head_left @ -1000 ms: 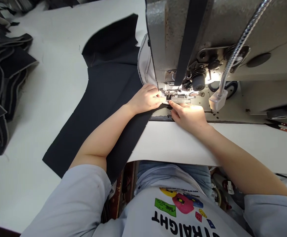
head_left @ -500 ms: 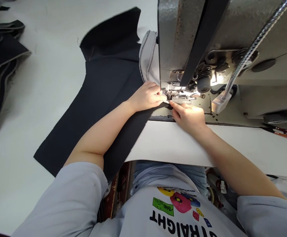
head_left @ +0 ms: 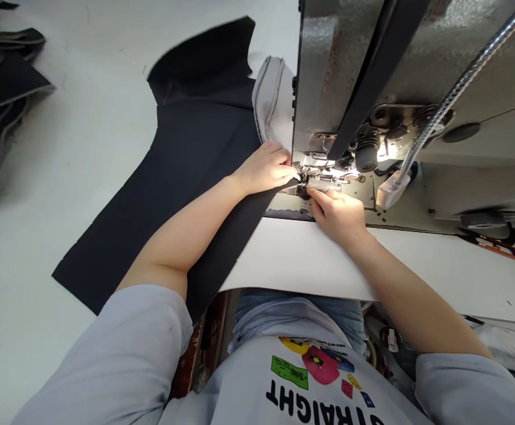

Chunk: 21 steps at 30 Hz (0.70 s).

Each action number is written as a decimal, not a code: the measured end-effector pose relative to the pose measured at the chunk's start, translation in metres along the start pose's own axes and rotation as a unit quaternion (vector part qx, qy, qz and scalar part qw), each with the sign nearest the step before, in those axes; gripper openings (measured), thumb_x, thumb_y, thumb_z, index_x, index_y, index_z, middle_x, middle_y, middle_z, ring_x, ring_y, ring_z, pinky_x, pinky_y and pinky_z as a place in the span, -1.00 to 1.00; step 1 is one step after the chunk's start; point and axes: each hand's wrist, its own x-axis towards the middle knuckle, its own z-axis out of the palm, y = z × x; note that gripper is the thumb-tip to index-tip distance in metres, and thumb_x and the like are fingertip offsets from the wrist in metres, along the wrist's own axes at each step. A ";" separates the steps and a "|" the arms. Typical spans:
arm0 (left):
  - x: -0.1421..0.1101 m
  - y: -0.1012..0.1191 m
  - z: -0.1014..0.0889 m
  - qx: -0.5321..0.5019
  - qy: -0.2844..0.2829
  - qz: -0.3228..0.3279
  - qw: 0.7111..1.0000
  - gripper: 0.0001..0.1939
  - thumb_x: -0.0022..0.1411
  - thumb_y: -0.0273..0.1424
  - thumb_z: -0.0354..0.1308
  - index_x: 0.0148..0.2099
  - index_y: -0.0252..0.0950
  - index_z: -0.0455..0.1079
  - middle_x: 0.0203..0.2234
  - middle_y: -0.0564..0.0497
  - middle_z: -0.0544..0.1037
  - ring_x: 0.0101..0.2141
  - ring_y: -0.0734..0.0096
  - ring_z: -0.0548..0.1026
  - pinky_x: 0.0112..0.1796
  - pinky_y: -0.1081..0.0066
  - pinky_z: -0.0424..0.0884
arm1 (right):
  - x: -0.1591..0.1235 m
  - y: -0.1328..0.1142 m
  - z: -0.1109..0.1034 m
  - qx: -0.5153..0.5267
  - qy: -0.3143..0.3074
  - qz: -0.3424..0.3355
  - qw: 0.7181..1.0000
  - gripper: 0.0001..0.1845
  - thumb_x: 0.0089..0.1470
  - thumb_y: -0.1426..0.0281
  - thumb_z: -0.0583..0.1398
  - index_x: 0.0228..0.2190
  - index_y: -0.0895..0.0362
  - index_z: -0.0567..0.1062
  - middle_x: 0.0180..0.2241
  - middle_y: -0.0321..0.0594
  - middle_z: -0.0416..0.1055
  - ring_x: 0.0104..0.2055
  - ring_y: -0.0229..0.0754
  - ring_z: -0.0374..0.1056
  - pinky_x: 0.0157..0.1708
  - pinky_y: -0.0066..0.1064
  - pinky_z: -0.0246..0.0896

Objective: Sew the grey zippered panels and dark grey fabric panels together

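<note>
A large piece of black fabric point(head_left: 169, 159) lies flat to the left of the sewing machine point(head_left: 328, 77), its right edge running up to the presser foot point(head_left: 304, 179). Grey stitched fabric point(head_left: 272, 97) shows beyond it, partly hidden by the machine head. My left hand point(head_left: 268, 169) rests on the black fabric with its thumb and fingers closed on the edge just left of the foot. My right hand point(head_left: 339, 212) lies on the metal bed, fingers curled and pressed together, the index fingertip close to the foot. Whether anything is between those fingers cannot be seen.
Folded dark fabric pieces point(head_left: 9, 88) are piled at the far left of the white table point(head_left: 107, 53). A braided flexible lamp arm point(head_left: 456, 97) hangs in front of the machine. Orange-handled scissors point(head_left: 500, 248) lie at the right. The table's front edge runs just before my body.
My right fingertips have drawn slightly back from the presser foot. My left hand keeps its hold on the fabric edge. The view has shifted, so the machine appears further right.
</note>
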 end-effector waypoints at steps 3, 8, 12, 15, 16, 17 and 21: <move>0.000 0.000 -0.001 -0.010 0.000 -0.007 1.000 -0.71 0.40 -0.34 0.00 -0.17 -0.23 0.57 -0.14 -0.12 0.56 0.03 0.09 0.45 0.05 0.00 0.33 | 0.000 0.001 0.001 0.001 0.000 -0.003 1.000 -0.60 0.24 0.36 0.03 -0.06 0.03 0.62 -0.39 -0.18 0.53 -0.40 -0.21 0.33 -0.48 -0.34 -0.14; 0.000 0.000 -0.002 -0.008 0.001 -0.010 1.000 -0.71 0.40 -0.32 0.01 -0.20 -0.26 0.56 -0.17 -0.13 0.56 0.00 0.09 0.47 0.07 -0.01 0.32 | -0.001 0.000 0.001 0.006 0.005 -0.007 1.000 -0.59 0.24 0.36 0.03 -0.06 0.05 0.62 -0.41 -0.17 0.52 -0.40 -0.21 0.33 -0.49 -0.34 -0.15; -0.001 0.002 -0.001 0.006 0.010 -0.003 1.000 -0.70 0.40 -0.33 -0.01 -0.19 -0.27 0.56 -0.24 -0.13 0.55 -0.06 0.11 0.49 0.01 0.04 0.37 | -0.001 0.000 0.000 0.004 0.010 -0.006 1.000 -0.59 0.24 0.36 0.03 -0.06 0.04 0.62 -0.41 -0.17 0.53 -0.42 -0.20 0.33 -0.49 -0.35 -0.15; -0.002 0.008 -0.002 0.009 0.005 -0.004 1.000 -0.68 0.40 -0.32 -0.03 -0.21 -0.25 0.56 -0.31 -0.11 0.54 -0.12 0.12 0.50 -0.01 0.03 0.37 | 0.000 0.000 0.000 0.006 0.015 -0.012 1.000 -0.59 0.24 0.36 0.03 -0.06 0.05 0.62 -0.40 -0.17 0.53 -0.41 -0.20 0.33 -0.49 -0.35 -0.13; -0.004 0.009 -0.003 0.005 0.004 -0.010 1.000 -0.67 0.40 -0.30 -0.03 -0.22 -0.24 0.56 -0.31 -0.11 0.54 -0.11 0.11 0.49 0.01 0.01 0.35 | 0.000 0.000 0.000 0.008 0.016 -0.013 1.000 -0.60 0.24 0.37 0.03 -0.07 0.05 0.62 -0.40 -0.17 0.53 -0.40 -0.20 0.34 -0.49 -0.35 -0.13; -0.005 0.010 -0.004 0.000 0.007 -0.022 1.000 -0.67 0.40 -0.27 -0.02 -0.22 -0.23 0.56 -0.27 -0.12 0.55 -0.07 0.08 0.48 0.05 -0.03 0.32 | -0.001 0.001 0.000 0.011 0.017 -0.012 1.000 -0.60 0.24 0.37 0.04 -0.07 0.06 0.62 -0.40 -0.17 0.53 -0.39 -0.20 0.34 -0.48 -0.35 -0.13; -0.015 -0.002 -0.005 -0.002 0.073 -0.164 0.984 -0.60 0.35 -0.07 0.01 0.02 -0.16 0.49 0.09 -0.18 0.44 0.28 -0.12 0.17 0.24 -0.12 0.04 | -0.008 0.005 -0.003 0.024 0.022 -0.028 0.999 -0.61 0.24 0.37 0.04 -0.08 0.05 0.63 -0.39 -0.18 0.53 -0.36 -0.19 0.35 -0.46 -0.36 -0.08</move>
